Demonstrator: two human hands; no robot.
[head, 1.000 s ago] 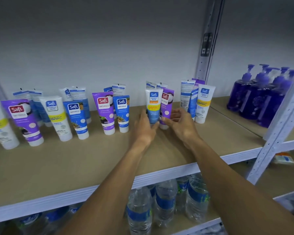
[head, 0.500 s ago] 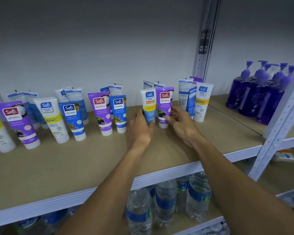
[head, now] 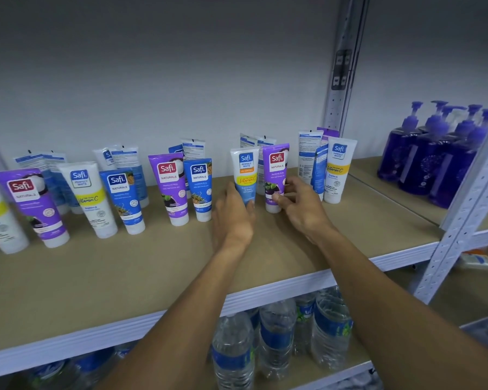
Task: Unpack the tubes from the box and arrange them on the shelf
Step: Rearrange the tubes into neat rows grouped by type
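On the tan shelf, nine tubes stand cap-down in a front row: three purple, two blue, three white with a yellow band and one white-and-blue. More tubes stand behind them, too overlapped to count. About five purple pump bottles sit on the next bay, and at least four water bottles stand below. Both arms reach forward. The left hand wraps the white-and-blue tube near its base. The right hand pinches the purple tube just beside it between thumb and curled fingers.
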